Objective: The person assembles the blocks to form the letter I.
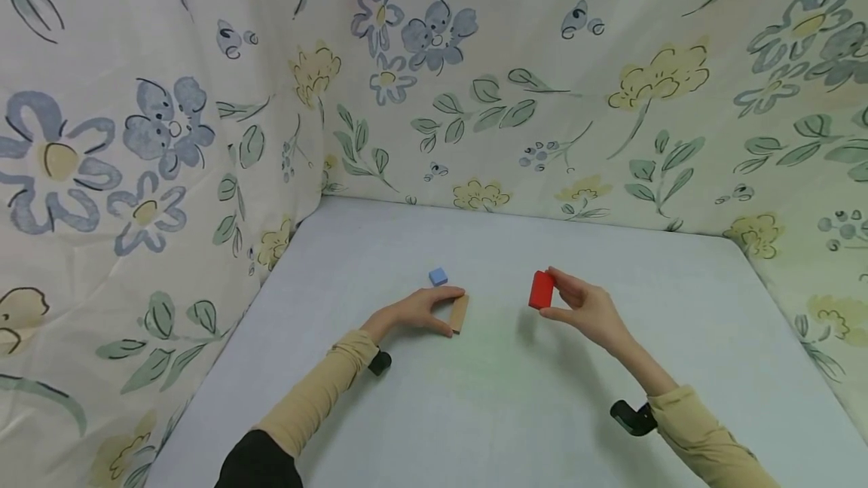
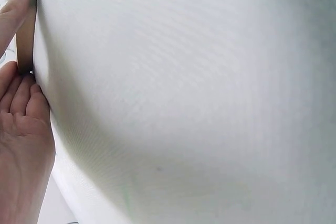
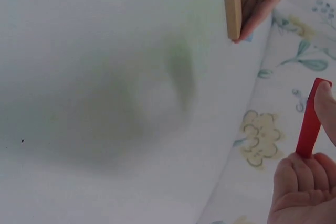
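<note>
Blocks: 3 counted in all. 1 red block (image 1: pixel 541 291), 1 wooden block (image 1: pixel 459 315), 1 blue block (image 1: pixel 438 276). 2 are held, 1 per grip; 1 is left unheld on the table (image 1: pixel 475 413), of which 1 is seen. Hands: 2, i.e. 1 left hand (image 1: pixel 420 309) and 1 right hand (image 1: pixel 588 309). Black wrist devices (image 1: pixel 632 418): 2, 1 worn per arm. Tan sleeves (image 1: pixel 322 390): 2. Black sleeve (image 1: pixel 261 465): 1 visible. Blue flowers (image 1: pixel 380 15) printed on the cloth (image 1: pixel 502 187): 9 counted in the head view, 3 groups of 3, some cut by the frame edge. Number of cloth pieces can't be told.
</note>
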A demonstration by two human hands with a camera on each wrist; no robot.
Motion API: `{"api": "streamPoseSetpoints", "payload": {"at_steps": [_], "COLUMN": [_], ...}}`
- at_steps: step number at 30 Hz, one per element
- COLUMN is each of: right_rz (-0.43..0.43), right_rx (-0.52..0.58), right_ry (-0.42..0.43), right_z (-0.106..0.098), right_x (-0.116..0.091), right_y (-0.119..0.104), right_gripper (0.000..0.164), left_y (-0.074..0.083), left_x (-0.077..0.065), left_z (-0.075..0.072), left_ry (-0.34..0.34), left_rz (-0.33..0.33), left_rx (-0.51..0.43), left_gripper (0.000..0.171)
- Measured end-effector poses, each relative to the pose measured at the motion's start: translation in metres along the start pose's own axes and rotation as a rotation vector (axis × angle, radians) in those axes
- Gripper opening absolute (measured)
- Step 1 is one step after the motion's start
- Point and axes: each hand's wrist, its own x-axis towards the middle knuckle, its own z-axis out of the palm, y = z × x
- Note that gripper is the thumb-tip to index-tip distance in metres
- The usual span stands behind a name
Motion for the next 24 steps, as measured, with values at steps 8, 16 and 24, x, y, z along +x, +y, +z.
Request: {"api": "streamPoseSetpoints", "payload": {"at_steps": [8,16,24], "right_rz": [-0.027,-0.011,-0.018], "right_rx": [0.058,0.084,0.115], "right_ry": [0.025,0.026,0.003], "right_z": [0.006,0.012,0.026], "right_x": [-0.001,-0.004,-0.004], "right_y": [-0.016,-0.017,-0.008], "right_gripper": [0.077,0.076,0.076], "left_y": [-0.001,0.000,0.000], "left_x": [0.000,0.000,0.000], "left_z": [0.001,0.000,0.001], "left_ry": [0.002,0.005,0.007], "left_rz": [0.012,0.005,-0.008], "left_rx": [-0.008,0.004,0.002], "left_gripper": [0.082,0.082,0.082]}}
